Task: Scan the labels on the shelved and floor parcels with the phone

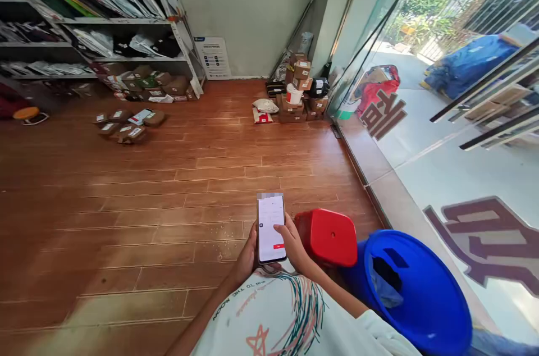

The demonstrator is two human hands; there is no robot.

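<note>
Hands (pixel 248 252) cradling slim white-screened smartphone (pixel 270 228) — left gripping its edge, right thumb (pixel 281 228) tapping mid-screen — red plastic stool (pixel 328 235) waiting just beside

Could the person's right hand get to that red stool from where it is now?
Probably yes. The right hand is on the phone, with the red stool right beside it and nothing between them; it would only have to let go of the phone, which the left hand also holds.

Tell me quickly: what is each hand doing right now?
Left hand: closed around the phone, holding it from the left side.
Right hand: supports the phone's right edge, thumb resting on the screen.
</note>
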